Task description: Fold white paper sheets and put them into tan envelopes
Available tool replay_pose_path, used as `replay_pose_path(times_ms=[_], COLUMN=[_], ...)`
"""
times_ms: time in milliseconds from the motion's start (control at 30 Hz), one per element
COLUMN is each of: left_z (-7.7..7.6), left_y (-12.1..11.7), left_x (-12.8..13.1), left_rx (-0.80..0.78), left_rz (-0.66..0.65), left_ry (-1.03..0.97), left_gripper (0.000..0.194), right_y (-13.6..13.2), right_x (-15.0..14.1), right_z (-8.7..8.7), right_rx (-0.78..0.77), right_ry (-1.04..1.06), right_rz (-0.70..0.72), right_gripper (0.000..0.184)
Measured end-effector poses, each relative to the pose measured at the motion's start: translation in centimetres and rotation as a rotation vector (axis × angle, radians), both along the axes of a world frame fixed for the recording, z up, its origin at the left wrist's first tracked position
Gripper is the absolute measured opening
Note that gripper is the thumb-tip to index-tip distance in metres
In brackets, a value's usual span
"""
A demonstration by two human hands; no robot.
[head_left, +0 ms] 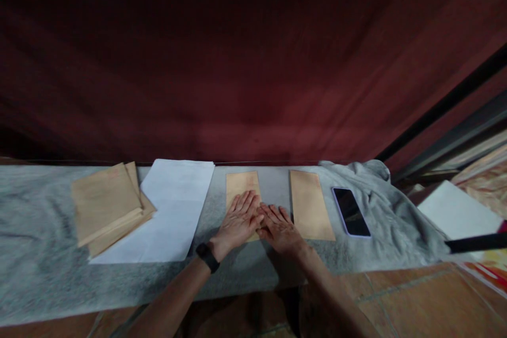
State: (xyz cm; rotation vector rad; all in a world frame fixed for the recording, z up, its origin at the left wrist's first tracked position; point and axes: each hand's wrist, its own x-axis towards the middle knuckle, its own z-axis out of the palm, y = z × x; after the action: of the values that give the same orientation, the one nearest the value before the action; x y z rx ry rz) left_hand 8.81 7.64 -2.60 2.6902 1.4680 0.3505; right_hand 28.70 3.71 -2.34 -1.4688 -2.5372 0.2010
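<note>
A brown paper envelope (241, 184) lies on the grey cloth in front of me. My left hand (240, 217) rests flat on it, fingers stretched toward its far end. Beside it, my right hand (279, 228) lies flat with fingers extended, its fingertips at the envelope's right edge and its thumb near my left hand. Both hands cover much of the envelope's middle and near part. To the right lies a second brown envelope (312, 207), close to my right fingers. Neither hand grips anything.
A pile of brown envelopes (106, 202) overlaps white paper sheets (174, 211) on the left. A phone (351, 212) with a dark screen lies at right. Grey cloth (43, 253) covers the work surface, bunched on the right. A dark red curtain (253, 74) hangs behind; tiles (420, 301) show below.
</note>
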Motion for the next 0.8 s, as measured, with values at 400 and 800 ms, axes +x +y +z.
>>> replay_pose_path(times_ms=[400, 800], left_z=[0.3, 0.3], left_y=[-4.1, -4.1], left_x=[-2.5, -5.6], left_rx=[-0.029, -0.092], left_rz=[-0.015, 0.233], left_ry=[0.026, 0.071], left_gripper=[0.058, 0.079], right_y=[-0.3, -1.1], right_x=[1.3, 0.1], right_z=[0.6, 1.9], right_rx=[-0.115, -0.039], right_ry=[-0.058, 0.102], right_rz=[-0.004, -0.008], right_gripper=[0.062, 0.056])
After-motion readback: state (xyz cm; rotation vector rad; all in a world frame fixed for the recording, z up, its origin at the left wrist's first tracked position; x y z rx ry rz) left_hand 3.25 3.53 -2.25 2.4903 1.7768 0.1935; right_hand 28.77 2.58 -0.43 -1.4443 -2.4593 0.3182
